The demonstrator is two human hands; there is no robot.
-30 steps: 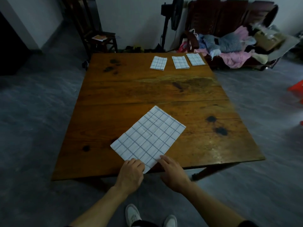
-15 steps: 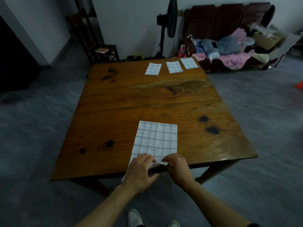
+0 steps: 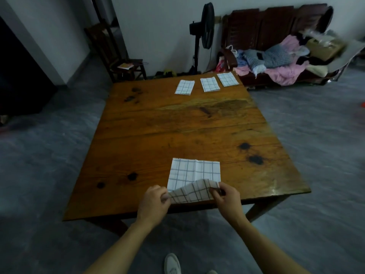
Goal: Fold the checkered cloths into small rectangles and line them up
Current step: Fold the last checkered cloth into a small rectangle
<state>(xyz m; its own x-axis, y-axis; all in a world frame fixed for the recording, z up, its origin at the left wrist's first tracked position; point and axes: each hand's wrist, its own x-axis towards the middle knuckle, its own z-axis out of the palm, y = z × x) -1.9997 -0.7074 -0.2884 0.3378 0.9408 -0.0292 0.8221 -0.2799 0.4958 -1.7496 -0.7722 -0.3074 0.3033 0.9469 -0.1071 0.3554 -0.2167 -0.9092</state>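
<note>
The checkered cloth lies at the lower centre of the frame, on the bench near its front edge. The left hand and right hand each pinch a near corner, fingers closed on it, lifting that edge. It looks thin, light and limp, so the corners seem the best hold. Three folded cloths sit in a row at upper centre. No containers show.
</note>
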